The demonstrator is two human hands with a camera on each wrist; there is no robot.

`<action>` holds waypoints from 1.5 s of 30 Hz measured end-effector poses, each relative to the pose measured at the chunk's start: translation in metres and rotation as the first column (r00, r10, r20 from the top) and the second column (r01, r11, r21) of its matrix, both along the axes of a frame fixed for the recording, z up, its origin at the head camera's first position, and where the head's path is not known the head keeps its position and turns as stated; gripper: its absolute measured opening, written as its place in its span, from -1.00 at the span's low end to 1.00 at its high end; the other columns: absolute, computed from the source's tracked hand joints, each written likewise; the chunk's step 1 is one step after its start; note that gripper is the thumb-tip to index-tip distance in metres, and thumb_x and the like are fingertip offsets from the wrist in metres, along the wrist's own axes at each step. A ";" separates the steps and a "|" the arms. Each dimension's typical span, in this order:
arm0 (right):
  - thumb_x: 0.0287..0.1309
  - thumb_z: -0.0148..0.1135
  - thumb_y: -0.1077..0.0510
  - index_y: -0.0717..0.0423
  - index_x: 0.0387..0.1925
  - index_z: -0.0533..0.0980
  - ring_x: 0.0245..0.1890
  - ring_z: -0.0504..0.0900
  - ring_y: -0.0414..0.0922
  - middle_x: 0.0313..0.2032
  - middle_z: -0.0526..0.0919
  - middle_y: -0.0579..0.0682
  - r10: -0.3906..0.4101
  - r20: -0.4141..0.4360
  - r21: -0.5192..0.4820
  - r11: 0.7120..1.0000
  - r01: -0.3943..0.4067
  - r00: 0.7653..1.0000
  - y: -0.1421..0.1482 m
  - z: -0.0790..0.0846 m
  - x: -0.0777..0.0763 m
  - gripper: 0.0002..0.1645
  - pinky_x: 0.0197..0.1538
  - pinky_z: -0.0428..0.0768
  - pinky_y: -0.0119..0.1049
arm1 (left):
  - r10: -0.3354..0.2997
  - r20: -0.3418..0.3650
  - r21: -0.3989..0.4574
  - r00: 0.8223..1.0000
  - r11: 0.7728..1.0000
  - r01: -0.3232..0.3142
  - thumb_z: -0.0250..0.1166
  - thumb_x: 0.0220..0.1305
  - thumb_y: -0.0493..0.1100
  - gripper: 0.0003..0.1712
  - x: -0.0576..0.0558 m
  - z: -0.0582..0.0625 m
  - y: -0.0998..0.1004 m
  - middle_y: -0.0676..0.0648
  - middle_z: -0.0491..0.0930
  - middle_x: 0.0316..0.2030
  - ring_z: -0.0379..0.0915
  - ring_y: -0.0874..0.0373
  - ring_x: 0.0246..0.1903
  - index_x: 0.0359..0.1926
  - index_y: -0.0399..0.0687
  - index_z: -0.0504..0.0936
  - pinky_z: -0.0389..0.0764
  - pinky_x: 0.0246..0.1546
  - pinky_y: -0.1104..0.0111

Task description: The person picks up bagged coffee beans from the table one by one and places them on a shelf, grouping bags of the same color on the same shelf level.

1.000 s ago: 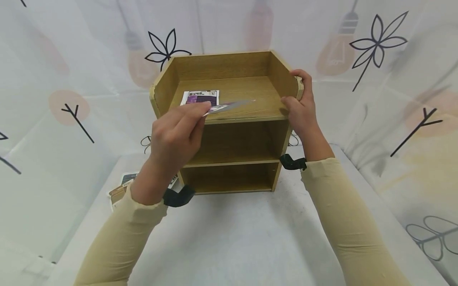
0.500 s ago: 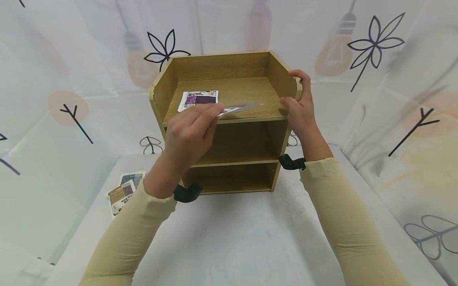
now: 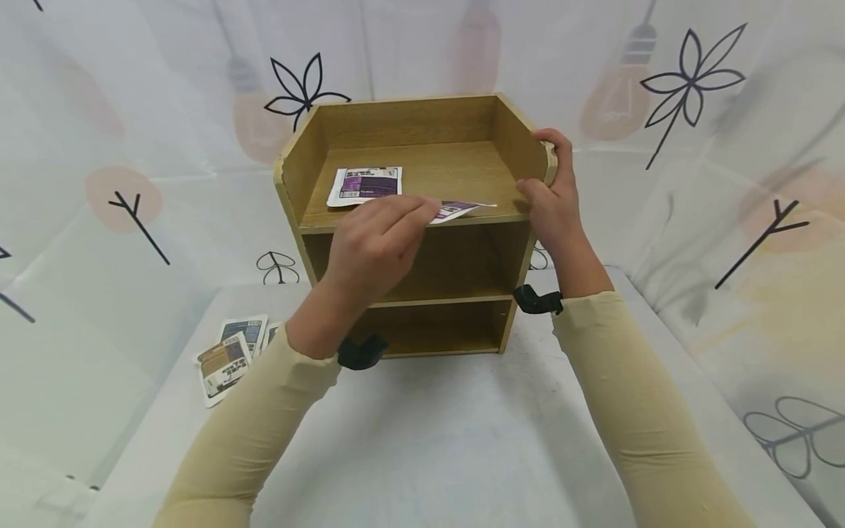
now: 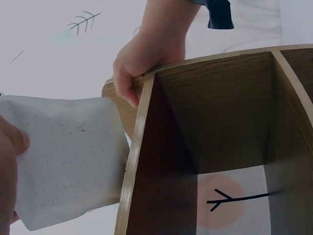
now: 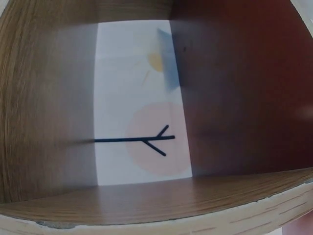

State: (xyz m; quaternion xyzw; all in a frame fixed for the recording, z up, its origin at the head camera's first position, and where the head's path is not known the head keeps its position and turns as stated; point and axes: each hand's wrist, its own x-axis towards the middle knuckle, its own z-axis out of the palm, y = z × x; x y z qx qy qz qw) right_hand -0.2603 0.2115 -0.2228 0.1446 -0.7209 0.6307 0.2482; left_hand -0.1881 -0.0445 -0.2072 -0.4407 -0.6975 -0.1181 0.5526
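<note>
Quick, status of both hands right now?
Left hand: closed, pinching a purple-and-white packet by its edge.
Right hand: closed, gripping the wooden shelf's right side panel.

I've got left arm (image 3: 257, 425) reaching up and inward from lower left, left hand (image 3: 379, 246) back side up, fingertips in a pinch. Left thumb (image 4: 19, 141) shows at the edge of its own wrist view. Right arm (image 3: 647, 411) slants up and inward from lower right; right hand (image 3: 557, 196) a bit higher in my head view, gripping, fingers bent, thumb pointing inward. Both forearms sleeved, hands bare, apart.
</note>
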 end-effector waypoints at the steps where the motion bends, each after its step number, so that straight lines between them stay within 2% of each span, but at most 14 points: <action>1: 0.15 -0.09 0.37 -0.41 0.23 0.22 0.18 0.28 -0.12 0.22 0.23 -0.14 -0.003 0.002 0.006 1.000 0.003 1.000 0.000 0.000 0.000 -0.27 0.06 0.30 -0.26 | 0.007 0.000 -0.008 1.000 1.000 -0.007 0.19 0.32 -0.29 -0.81 0.000 0.000 0.001 -0.11 0.75 -0.20 0.71 0.05 -0.21 -0.11 -0.16 0.69 0.71 -0.12 0.25; 7: 0.15 -0.08 0.35 -0.43 0.23 0.21 0.17 0.28 -0.11 0.22 0.24 -0.12 -0.015 0.010 0.012 1.000 0.015 1.000 0.000 -0.001 0.001 -0.27 0.07 0.32 -0.24 | 0.060 0.019 -0.088 0.998 0.994 -0.058 0.18 0.34 -0.23 -0.79 -0.001 -0.004 0.009 -0.09 0.75 -0.17 0.70 0.05 -0.18 -0.08 -0.12 0.69 0.70 -0.09 0.26; 13: 0.15 -0.08 0.34 -0.46 0.23 0.20 0.19 0.27 -0.12 0.25 0.23 -0.11 -0.029 0.018 0.029 0.999 0.029 0.999 0.000 0.000 0.002 -0.26 0.13 0.30 -0.21 | 0.068 0.083 -0.156 0.994 0.986 -0.054 0.20 0.33 -0.20 -0.83 -0.005 -0.007 0.018 -0.06 0.76 -0.18 0.70 0.08 -0.18 -0.16 -0.12 0.69 0.68 -0.05 0.30; 23: 0.14 -0.08 0.34 -0.45 0.24 0.21 0.17 0.28 -0.12 0.23 0.24 -0.12 -0.034 0.005 0.034 0.999 0.033 0.999 -0.002 0.000 0.002 -0.26 0.09 0.32 -0.23 | 0.162 0.161 -0.272 0.973 0.955 -0.114 0.17 0.37 -0.18 -0.78 -0.009 -0.008 0.026 -0.04 0.75 -0.12 0.69 0.10 -0.14 -0.09 -0.09 0.71 0.66 -0.01 0.31; 30: 0.12 -0.09 0.37 -0.42 0.24 0.22 0.12 0.32 -0.09 0.20 0.26 -0.11 -0.014 -0.008 0.013 1.000 0.014 1.000 -0.001 -0.001 0.002 -0.25 0.02 0.37 -0.25 | 0.247 0.231 -0.354 0.941 0.922 -0.155 0.18 0.31 -0.17 -0.70 -0.009 -0.006 0.030 -0.04 0.71 -0.04 0.63 0.09 -0.06 0.02 -0.08 0.68 0.63 0.02 0.28; 38: 0.14 -0.08 0.35 -0.46 0.24 0.21 0.12 0.32 -0.09 0.21 0.26 -0.09 -0.016 0.007 0.015 1.000 0.015 1.000 -0.001 0.000 0.002 -0.24 0.02 0.39 -0.23 | 0.320 0.283 -0.402 0.904 0.895 -0.191 0.08 0.37 -0.16 -0.65 -0.013 -0.004 0.035 -0.05 0.67 0.03 0.57 0.06 0.04 0.09 -0.07 0.64 0.59 0.10 0.25; 41: 0.12 -0.08 0.37 -0.43 0.24 0.21 0.11 0.34 -0.07 0.19 0.27 -0.09 -0.011 -0.001 0.005 1.000 0.011 1.000 -0.001 -0.001 0.002 -0.24 0.01 0.39 -0.24 | 0.356 0.305 -0.427 0.883 0.880 -0.207 0.02 0.40 -0.16 -0.63 -0.014 -0.004 0.037 -0.05 0.65 0.06 0.53 0.05 0.08 0.12 -0.06 0.62 0.56 0.14 0.23; 45: 0.11 -0.09 0.38 -0.42 0.24 0.22 0.10 0.34 -0.07 0.18 0.27 -0.09 -0.007 -0.009 -0.004 1.000 0.007 1.000 -0.001 -0.001 0.002 -0.23 0.00 0.39 -0.24 | 0.406 0.352 -0.457 0.843 0.861 -0.224 -0.02 0.44 -0.15 -0.61 -0.016 -0.001 0.040 -0.05 0.61 0.12 0.48 0.04 0.15 0.16 -0.06 0.58 0.49 0.23 0.21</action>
